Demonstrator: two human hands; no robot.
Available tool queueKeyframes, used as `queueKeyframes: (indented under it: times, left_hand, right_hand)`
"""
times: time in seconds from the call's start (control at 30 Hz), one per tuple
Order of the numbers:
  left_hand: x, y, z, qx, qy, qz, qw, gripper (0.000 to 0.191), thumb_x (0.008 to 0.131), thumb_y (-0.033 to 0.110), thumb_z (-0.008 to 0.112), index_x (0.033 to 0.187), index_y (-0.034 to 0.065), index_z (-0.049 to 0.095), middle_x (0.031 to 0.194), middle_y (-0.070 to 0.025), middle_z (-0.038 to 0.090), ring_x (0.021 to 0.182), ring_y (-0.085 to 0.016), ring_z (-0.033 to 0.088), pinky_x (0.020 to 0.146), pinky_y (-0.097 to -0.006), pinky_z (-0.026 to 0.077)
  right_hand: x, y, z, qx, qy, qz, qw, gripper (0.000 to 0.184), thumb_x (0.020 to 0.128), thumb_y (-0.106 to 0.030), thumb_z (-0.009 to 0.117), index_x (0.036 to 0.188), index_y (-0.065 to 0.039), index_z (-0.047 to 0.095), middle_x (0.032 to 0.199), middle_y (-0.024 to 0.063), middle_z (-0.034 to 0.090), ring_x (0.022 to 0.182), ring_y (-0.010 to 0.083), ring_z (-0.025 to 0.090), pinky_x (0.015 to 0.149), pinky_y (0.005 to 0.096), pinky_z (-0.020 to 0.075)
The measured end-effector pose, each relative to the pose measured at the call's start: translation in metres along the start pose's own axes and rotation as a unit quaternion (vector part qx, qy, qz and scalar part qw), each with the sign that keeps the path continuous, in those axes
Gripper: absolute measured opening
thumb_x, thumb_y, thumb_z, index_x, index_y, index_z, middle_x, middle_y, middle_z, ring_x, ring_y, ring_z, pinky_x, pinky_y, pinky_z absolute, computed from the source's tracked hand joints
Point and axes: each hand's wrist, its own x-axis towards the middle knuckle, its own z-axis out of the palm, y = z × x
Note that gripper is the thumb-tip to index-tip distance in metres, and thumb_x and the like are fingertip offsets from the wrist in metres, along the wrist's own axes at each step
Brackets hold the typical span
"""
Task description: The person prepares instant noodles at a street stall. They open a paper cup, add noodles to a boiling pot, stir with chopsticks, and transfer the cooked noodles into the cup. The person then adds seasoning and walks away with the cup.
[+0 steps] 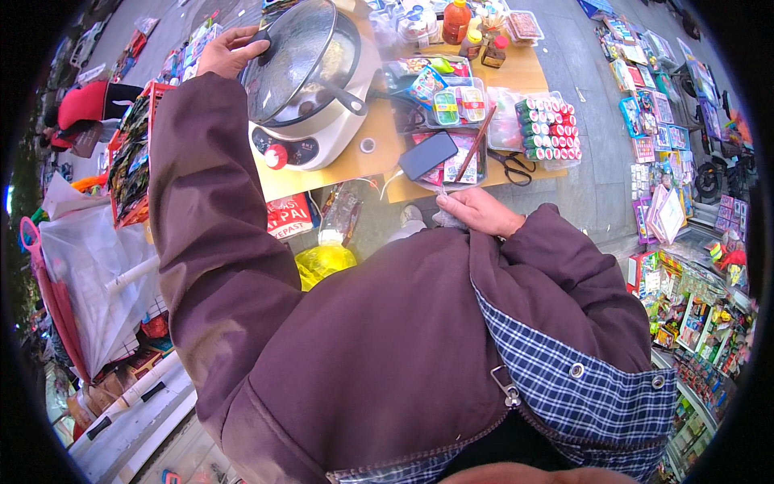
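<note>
My left hand [228, 53] grips the black knob of a glass lid [293, 57], which is tilted over the left side of a pan [347, 45] on a white electric cooker [347, 136]. Through the gap, pale food, some dark round pieces and a black-handled utensil [341, 97] show in the pan. My right hand [481, 212] is at the table's front edge, with its fingers closed on a crumpled greyish cloth [450, 221]. Just beyond it, a phone [428, 155] and reddish-brown chopsticks [476, 144] lie over a clear container of packets.
Black scissors [514, 168], a stack of red and green capped items [548, 129] and sauce bottles [456, 22] stand on the wooden table [372, 172]. A white cable hangs at its front edge. Below is a yellow plastic bag [325, 264]. A person [81, 107] bends at far left.
</note>
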Motion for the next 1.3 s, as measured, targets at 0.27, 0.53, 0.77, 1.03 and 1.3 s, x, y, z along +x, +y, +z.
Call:
queueKeyframes:
  times: [0.27, 0.53, 0.77, 1.03, 1.3]
  left_hand:
    - [0.005, -0.006, -0.001, -0.032, 0.001, 0.022, 0.999, 0.051, 0.071, 0.021, 0.076, 0.117, 0.0101, 0.058, 0.112, -0.0104, 0.059, 0.095, -0.015, 0.055, 0.078, -0.0279, 0.042]
    - [0.007, -0.004, 0.006, -0.045, 0.013, 0.022, 0.999, 0.051, 0.07, 0.017, 0.077, 0.115, 0.0044, 0.057, 0.107, -0.0121, 0.061, 0.097, -0.019, 0.058, 0.087, -0.0293, 0.042]
    - [0.0, 0.009, 0.027, 0.068, 0.033, 0.026, 0.997, 0.052, 0.069, 0.018, 0.077, 0.115, 0.005, 0.058, 0.109, -0.0129, 0.061, 0.096, -0.021, 0.059, 0.084, -0.0304, 0.045]
    - [0.0, 0.004, 0.032, 0.175, 0.017, 0.036, 0.984, 0.057, 0.066, 0.026, 0.078, 0.116, 0.0084, 0.058, 0.112, -0.0147, 0.06, 0.103, -0.024, 0.057, 0.089, -0.0347, 0.043]
    - [0.001, -0.005, 0.033, 0.152, 0.017, 0.026, 0.988, 0.058, 0.067, 0.024, 0.078, 0.118, 0.0074, 0.056, 0.112, -0.014, 0.06, 0.101, -0.025, 0.058, 0.087, -0.0343, 0.044]
  right_hand:
    - [-0.005, -0.01, -0.005, 0.002, 0.004, 0.0, 1.0, 0.047, 0.095, -0.038, 0.042, 0.082, 0.003, 0.059, 0.068, -0.0025, 0.052, 0.064, 0.0048, 0.043, 0.058, 0.0254, 0.0403]
    - [-0.004, -0.008, -0.006, 0.002, 0.006, -0.005, 1.0, 0.047, 0.096, -0.038, 0.041, 0.086, 0.003, 0.06, 0.071, -0.002, 0.054, 0.067, 0.005, 0.045, 0.061, 0.0246, 0.0415]
    - [-0.005, -0.001, -0.005, 0.025, 0.002, -0.014, 1.0, 0.045, 0.096, -0.037, 0.04, 0.088, 0.003, 0.06, 0.073, -0.0024, 0.055, 0.068, 0.0043, 0.045, 0.062, 0.0239, 0.0416]
    - [-0.003, 0.002, -0.004, 0.012, 0.006, -0.012, 1.0, 0.047, 0.094, -0.042, 0.042, 0.091, 0.002, 0.056, 0.074, 0.014, 0.058, 0.07, 0.0154, 0.052, 0.068, 0.0332, 0.0434]
    - [-0.003, 0.0, -0.001, 0.012, 0.011, -0.008, 1.0, 0.049, 0.093, -0.044, 0.041, 0.089, 0.003, 0.056, 0.072, 0.0129, 0.058, 0.069, 0.0153, 0.052, 0.066, 0.0329, 0.0434]
